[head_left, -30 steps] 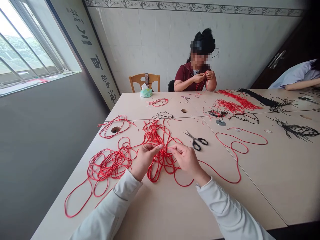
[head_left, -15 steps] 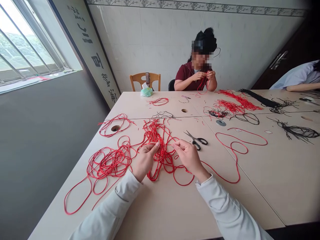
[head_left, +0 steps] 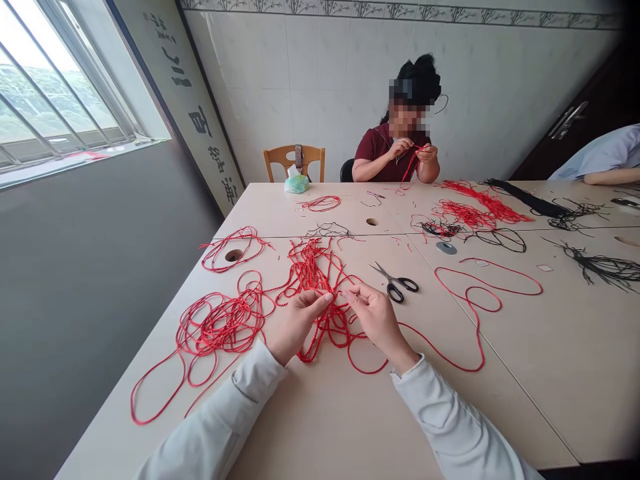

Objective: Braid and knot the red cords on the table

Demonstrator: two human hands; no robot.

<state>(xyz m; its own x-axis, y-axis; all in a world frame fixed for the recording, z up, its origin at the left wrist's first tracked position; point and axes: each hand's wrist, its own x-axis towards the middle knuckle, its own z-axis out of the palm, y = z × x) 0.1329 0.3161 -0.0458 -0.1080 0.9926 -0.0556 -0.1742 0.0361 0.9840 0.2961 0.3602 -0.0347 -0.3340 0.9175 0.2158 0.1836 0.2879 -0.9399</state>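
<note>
A tangled heap of red braided cord (head_left: 313, 270) lies on the pale table (head_left: 320, 427) right in front of me. My left hand (head_left: 297, 327) pinches a strand of it between thumb and forefinger. Close beside it, my right hand (head_left: 375, 319) holds a strand of the same cord in its fingertips. A looser coil of thin red cord (head_left: 217, 327) spreads to the left of my left hand. Another long red loop (head_left: 480, 287) trails away to the right of my right hand. Black-handled scissors (head_left: 395, 287) lie open just beyond my right hand.
Across the table, a co-worker in a dark red top (head_left: 385, 153) handles red cord. Further red and black cord bundles (head_left: 475, 210) lie at the far right. A tissue bag (head_left: 297, 183) stands at the far edge, and a sleeved arm (head_left: 605, 175) rests at right.
My hands have moved closer together over the heap, and the left hand has closed on a strand. The view has shifted slightly.
</note>
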